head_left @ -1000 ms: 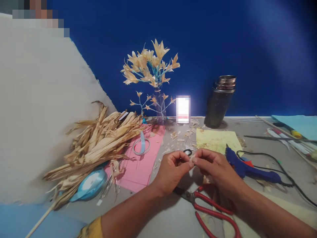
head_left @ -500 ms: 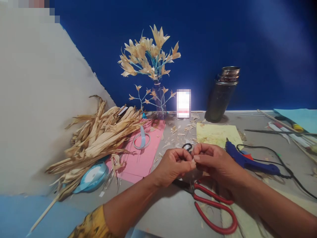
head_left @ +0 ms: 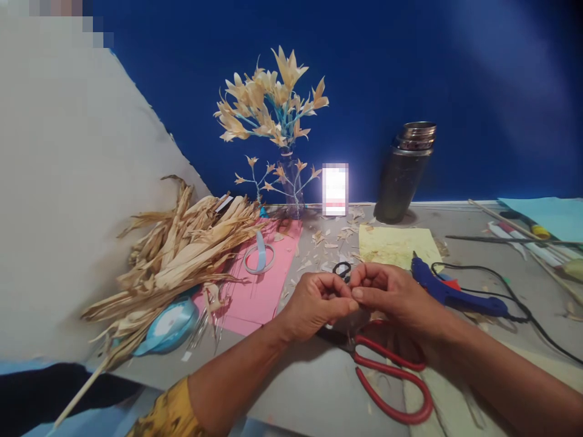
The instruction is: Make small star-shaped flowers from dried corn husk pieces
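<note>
Left hand (head_left: 312, 306) and right hand (head_left: 387, 294): fingertips pinched together, can't tell on what or its axis. Red-handled scissors (head_left: 392, 367) on tabletop (head_left: 296, 388) just nearside, long axis slanting, blades far-left. Glue gun (head_left: 437, 290) right of hands.

This looks like a craft workspace, at home or in a workshop I cannot tell: the table (head_left: 300, 388) bears scissors (head_left: 392, 369), a glue gun (head_left: 460, 298), dried husks (head_left: 191, 255), ribbon (head_left: 168, 328) and husk-like flowers (head_left: 255, 97).

Scissors (head_left: 382, 366) lie beneath the right hand (head_left: 387, 291), husks (head_left: 182, 261) well left, the glue gun (head_left: 455, 296) right, the flask (head_left: 403, 182) behind.
</note>
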`<state>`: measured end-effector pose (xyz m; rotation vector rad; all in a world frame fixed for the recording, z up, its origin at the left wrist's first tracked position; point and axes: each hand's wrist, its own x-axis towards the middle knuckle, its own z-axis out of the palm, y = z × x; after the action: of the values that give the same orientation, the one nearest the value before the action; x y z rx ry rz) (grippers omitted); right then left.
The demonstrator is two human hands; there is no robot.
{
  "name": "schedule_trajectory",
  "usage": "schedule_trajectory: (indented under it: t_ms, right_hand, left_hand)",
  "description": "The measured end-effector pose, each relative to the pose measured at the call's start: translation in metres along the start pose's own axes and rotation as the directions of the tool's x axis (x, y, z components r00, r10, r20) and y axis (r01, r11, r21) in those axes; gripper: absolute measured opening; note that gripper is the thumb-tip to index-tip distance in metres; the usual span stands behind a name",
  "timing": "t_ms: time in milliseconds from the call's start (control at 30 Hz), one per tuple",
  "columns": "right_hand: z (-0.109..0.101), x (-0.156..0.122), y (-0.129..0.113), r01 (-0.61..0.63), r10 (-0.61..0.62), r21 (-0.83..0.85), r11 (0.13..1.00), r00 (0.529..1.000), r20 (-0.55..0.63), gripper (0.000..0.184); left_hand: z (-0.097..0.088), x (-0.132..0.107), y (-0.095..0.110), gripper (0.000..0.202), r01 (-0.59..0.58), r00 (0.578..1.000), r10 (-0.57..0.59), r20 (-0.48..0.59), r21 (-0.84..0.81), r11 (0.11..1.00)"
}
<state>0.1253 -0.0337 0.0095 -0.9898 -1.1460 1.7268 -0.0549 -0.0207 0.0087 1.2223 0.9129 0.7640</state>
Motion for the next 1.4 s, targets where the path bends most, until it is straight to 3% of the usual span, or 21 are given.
schedule_trajectory:
  t_ms: [100, 167, 267, 367, 467, 600, 700, 900, 967, 1033, 1100, 1133, 1167, 1233, 1300, 1400]
  right_hand:
    - [-0.003, 0.0, 0.001, -0.058, 0.05, 0.181, 0.982, 0.998, 0.049, 0.036]
    - [-0.005, 0.001, 0.003, -0.024, 0.016, 0.261, 0.965, 0.999, 0.032, 0.041]
    - [-0.006, 0.003, 0.005, 0.052, -0.052, 0.174, 0.983, 0.999, -0.008, 0.042]
    - [-0.004, 0.003, 0.005, 0.038, -0.037, 0.062, 0.997, 0.999, -0.01, 0.035]
    - [-0.003, 0.004, 0.002, 0.032, -0.028, 0.159, 0.987, 0.999, -0.025, 0.035]
    - [-0.004, 0.006, -0.002, 0.117, -0.097, 0.233, 0.965, 0.991, -0.096, 0.038]
    - [-0.004, 0.004, -0.002, 0.148, -0.135, 0.135, 0.98, 0.986, -0.101, 0.041]
    - [0.001, -0.001, -0.005, 0.174, -0.184, -0.074, 0.982, 0.968, -0.172, 0.027]
    - [0.0, 0.001, -0.005, 0.184, -0.204, -0.107, 0.977, 0.956, -0.213, 0.026]
    - [-0.002, 0.003, -0.003, 0.233, -0.298, -0.248, 0.94, 0.915, -0.271, 0.023]
    - [-0.005, 0.003, 0.001, 0.325, -0.511, -0.519, 0.79, 0.818, -0.265, 0.014]
    - [-0.006, 0.002, 0.004, 0.375, -0.63, -0.662, 0.649, 0.752, -0.192, 0.008]
    - [-0.006, 0.001, 0.005, 0.418, -0.721, -0.772, 0.479, 0.689, -0.075, 0.002]
    - [-0.006, -0.003, 0.007, 0.492, -0.77, -0.857, 0.153, 0.603, 0.209, 0.012]
    - [-0.003, -0.008, 0.005, 0.534, -0.706, -0.844, -0.043, 0.582, 0.404, 0.027]
    - [0.001, -0.011, 0.001, 0.516, -0.638, -0.845, -0.141, 0.605, 0.476, 0.042]
  left_hand:
    - [-0.001, 0.0, -0.001, 0.024, -0.01, 0.999, 0.012, 0.04, -0.07, 0.998]
    - [-0.001, 0.0, -0.002, 0.027, -0.02, 0.999, 0.024, 0.033, -0.114, 0.993]
    - [-0.003, 0.001, -0.004, 0.026, -0.025, 1.0, 0.026, 0.002, -0.111, 0.994]
    - [-0.003, 0.003, -0.005, 0.025, -0.032, 0.999, 0.033, 0.005, -0.064, 0.997]
    - [-0.004, 0.004, -0.006, 0.028, -0.034, 0.999, 0.038, 0.034, -0.101, 0.994]
    - [-0.004, 0.004, -0.006, 0.035, -0.018, 0.999, 0.024, 0.034, -0.164, 0.986]
    - [-0.004, 0.004, -0.006, 0.035, -0.02, 1.0, 0.022, 0.007, -0.163, 0.986]
    - [-0.004, 0.005, -0.004, 0.036, -0.046, 0.999, 0.046, -0.003, -0.138, 0.989]
    - [-0.006, 0.006, -0.003, 0.036, -0.096, 0.994, 0.084, -0.074, -0.168, 0.981]
    - [-0.006, 0.007, -0.003, 0.039, -0.117, 0.983, 0.085, -0.161, -0.202, 0.972]
    - [-0.004, 0.007, -0.006, 0.041, -0.06, 0.985, 0.021, -0.169, -0.228, 0.972]
    - [-0.003, 0.006, -0.008, 0.041, -0.017, 0.99, -0.016, -0.139, -0.235, 0.972]
    - [0.0, 0.006, -0.01, 0.042, 0.019, 0.994, -0.045, -0.104, -0.239, 0.971]
    - [0.004, 0.004, -0.015, 0.043, 0.047, 0.997, -0.059, -0.041, -0.253, 0.966]
    - [0.007, 0.003, -0.018, 0.042, 0.034, 0.999, -0.041, -0.022, -0.271, 0.962]
    - [0.008, 0.003, -0.019, 0.039, 0.027, 0.998, -0.04, -0.04, -0.277, 0.96]
